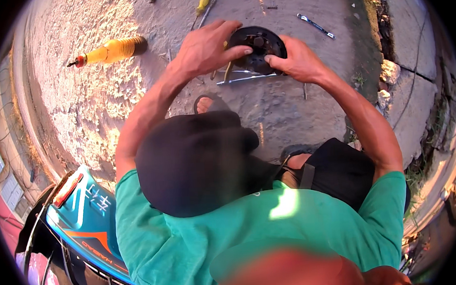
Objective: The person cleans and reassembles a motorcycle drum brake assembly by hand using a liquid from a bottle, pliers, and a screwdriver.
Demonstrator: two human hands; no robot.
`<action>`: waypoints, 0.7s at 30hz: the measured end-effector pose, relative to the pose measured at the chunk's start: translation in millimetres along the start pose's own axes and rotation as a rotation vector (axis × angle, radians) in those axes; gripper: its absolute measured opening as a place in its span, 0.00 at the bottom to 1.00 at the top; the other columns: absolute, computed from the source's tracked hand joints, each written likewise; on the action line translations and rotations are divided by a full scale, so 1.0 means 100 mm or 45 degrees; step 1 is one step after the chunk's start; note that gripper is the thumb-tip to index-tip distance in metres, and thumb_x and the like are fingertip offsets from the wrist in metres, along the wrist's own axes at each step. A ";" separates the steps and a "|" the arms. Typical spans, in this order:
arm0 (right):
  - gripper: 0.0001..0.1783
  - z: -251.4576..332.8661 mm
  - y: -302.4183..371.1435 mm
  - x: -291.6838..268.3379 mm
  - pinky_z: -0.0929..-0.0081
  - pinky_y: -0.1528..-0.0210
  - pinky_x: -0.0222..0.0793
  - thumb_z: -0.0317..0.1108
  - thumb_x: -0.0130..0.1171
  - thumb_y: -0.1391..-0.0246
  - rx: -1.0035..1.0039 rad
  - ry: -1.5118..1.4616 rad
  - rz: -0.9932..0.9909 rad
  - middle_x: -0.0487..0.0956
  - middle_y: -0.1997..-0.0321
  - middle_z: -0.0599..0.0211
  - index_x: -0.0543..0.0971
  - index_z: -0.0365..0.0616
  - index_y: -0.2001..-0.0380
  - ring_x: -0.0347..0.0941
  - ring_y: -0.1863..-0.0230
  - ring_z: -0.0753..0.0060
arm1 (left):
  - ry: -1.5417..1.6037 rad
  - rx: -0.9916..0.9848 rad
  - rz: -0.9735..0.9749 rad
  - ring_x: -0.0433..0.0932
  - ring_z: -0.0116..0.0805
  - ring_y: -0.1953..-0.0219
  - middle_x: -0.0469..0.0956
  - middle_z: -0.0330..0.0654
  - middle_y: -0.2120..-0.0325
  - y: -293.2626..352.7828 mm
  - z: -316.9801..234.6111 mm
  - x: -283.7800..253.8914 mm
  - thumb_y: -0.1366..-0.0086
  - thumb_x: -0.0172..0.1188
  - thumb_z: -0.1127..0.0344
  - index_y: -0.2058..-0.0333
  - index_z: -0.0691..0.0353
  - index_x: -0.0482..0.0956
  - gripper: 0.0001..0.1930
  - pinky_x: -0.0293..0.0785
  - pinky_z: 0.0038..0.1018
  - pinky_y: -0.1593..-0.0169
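A round black plate (261,33) with a raised rim and a hub-like middle is held just ahead of me, above the ground; it looks like a drum brake plate. My left hand (207,46) grips its left edge, with the thumb laid over the face. On the right edge my right hand (300,60) is closed, its thumb pressing on the near part of the face. Long silvery tools (248,79) lie on the ground close under the plate, partly hidden by it. A thin yellowish rod (228,71) shows beside my left thumb.
An amber bottle (114,50) with a red cap lies to the left. Farther ahead is a yellow-handled screwdriver (205,0); a wrench (316,26) lies at right. Broken concrete slabs (416,99) edge the right side. A teal vehicle panel (80,227) stands at lower left.
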State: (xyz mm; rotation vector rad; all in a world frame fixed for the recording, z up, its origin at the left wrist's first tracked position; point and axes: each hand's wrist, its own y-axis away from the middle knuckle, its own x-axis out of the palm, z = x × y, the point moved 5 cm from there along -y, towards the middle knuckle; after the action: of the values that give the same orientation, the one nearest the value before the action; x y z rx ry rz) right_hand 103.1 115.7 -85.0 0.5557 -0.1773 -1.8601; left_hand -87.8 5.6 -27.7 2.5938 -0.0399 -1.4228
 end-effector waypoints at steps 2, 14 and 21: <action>0.27 0.19 0.11 0.01 0.65 0.52 0.76 0.40 0.65 0.47 -0.014 0.083 0.140 0.84 0.61 0.58 0.77 0.32 0.47 0.80 0.58 0.67 | -0.052 0.109 0.145 0.84 0.53 0.60 0.82 0.51 0.59 -0.06 -0.08 -0.11 0.32 0.65 0.45 0.44 0.60 0.77 0.28 0.80 0.42 0.56; 0.22 0.88 0.46 -0.04 0.66 0.65 0.74 0.44 0.66 0.48 0.071 -0.045 0.458 0.84 0.73 0.56 0.83 0.32 0.61 0.78 0.71 0.69 | -0.050 0.501 0.140 0.84 0.51 0.70 0.82 0.47 0.69 0.32 -0.59 -0.53 0.40 0.74 0.58 0.47 0.64 0.76 0.27 0.80 0.39 0.67; 0.22 1.10 0.60 -0.06 0.70 0.59 0.74 0.37 0.65 0.49 0.197 -0.147 0.628 0.83 0.67 0.63 0.80 0.34 0.54 0.74 0.65 0.74 | -0.092 0.618 0.032 0.83 0.48 0.72 0.80 0.47 0.72 0.52 -0.78 -0.72 0.44 0.73 0.66 0.48 0.72 0.76 0.27 0.79 0.38 0.69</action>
State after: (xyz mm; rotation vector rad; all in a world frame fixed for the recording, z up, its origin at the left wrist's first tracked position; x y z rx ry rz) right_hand 105.5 83.7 36.7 0.4598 -0.4936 -1.4031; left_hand -58.5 -26.4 82.2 2.8920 -0.4827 -1.6686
